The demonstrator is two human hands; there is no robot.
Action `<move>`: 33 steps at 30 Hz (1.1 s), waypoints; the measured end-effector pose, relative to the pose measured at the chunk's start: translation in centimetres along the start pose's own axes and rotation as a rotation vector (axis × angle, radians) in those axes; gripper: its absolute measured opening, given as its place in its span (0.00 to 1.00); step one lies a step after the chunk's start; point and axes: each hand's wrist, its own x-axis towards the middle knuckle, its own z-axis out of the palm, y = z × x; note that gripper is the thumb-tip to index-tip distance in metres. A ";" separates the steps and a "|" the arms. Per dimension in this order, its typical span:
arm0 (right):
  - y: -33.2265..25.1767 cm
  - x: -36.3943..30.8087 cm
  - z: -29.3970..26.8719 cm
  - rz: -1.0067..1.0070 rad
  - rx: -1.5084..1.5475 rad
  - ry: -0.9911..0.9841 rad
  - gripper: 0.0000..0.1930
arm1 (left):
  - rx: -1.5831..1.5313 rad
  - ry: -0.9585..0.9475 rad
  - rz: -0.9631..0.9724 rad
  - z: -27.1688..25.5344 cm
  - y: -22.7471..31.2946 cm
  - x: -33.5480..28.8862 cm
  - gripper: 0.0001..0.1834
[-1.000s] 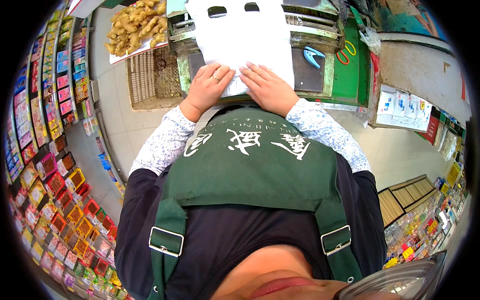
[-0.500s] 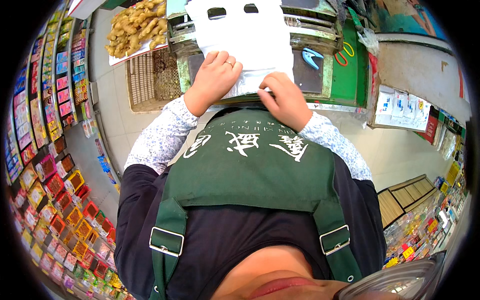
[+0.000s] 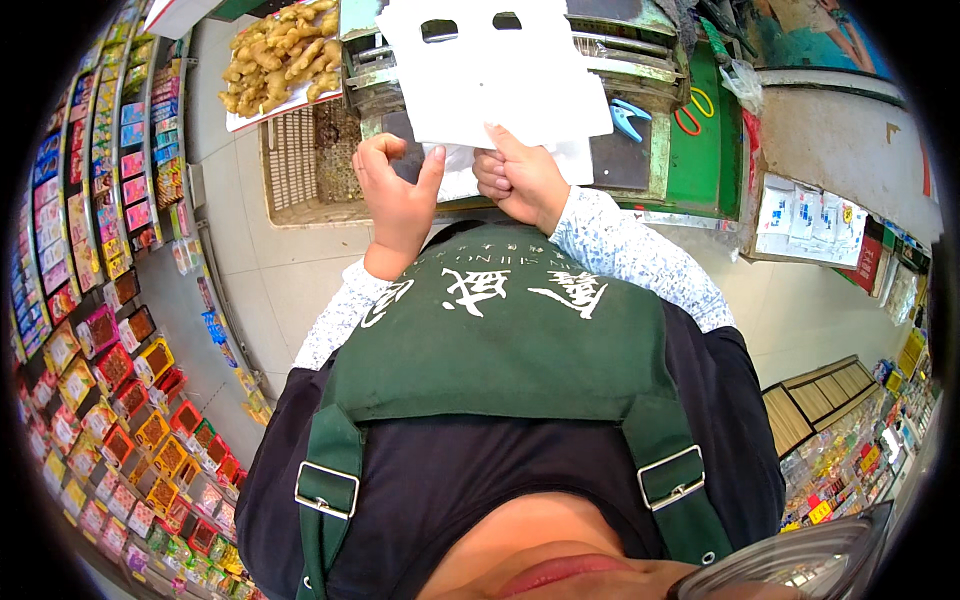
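A white plastic sheet (image 3: 495, 85) with two cut-out holes near its far edge lies over the green-framed machine (image 3: 630, 70) in front of me. My right hand (image 3: 522, 180) pinches its near edge, thumb on top and fingers curled underneath. Below that edge shows another white layer (image 3: 574, 165). Beside the sheet's near left corner, my left hand (image 3: 398, 198) is held up and open, thumb apart from the bent fingers, with nothing seen in it. To the right of the sheet lies a light-blue clip-like tool (image 3: 628, 119).
Scissors with red and yellow handles (image 3: 692, 112) rest on the green surface at right. Ginger roots (image 3: 285, 55) are piled at far left, above a tan plastic crate (image 3: 290, 165). Shelves of packaged goods (image 3: 130, 390) line the left. White packets (image 3: 808, 218) sit at right.
My right hand has shifted left and now grips the sheet's near edge, which is lifted and spread toward the right. My left hand has come off the sheet and turned, fingers opening.
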 end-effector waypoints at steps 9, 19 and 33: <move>0.8 0.1 -0.2 -0.086 -0.176 0.137 0.15 | -0.864 -0.371 -0.784 2.9 2.2 -0.2 0.11; -1.9 -1.9 -2.9 -0.337 -0.112 0.251 0.13 | -1.079 -0.323 -0.787 3.0 3.5 -0.1 0.07; -10.2 -7.7 -11.8 -1.087 -2.136 0.692 0.31 | -0.962 -0.466 -1.062 5.9 3.6 -0.6 0.09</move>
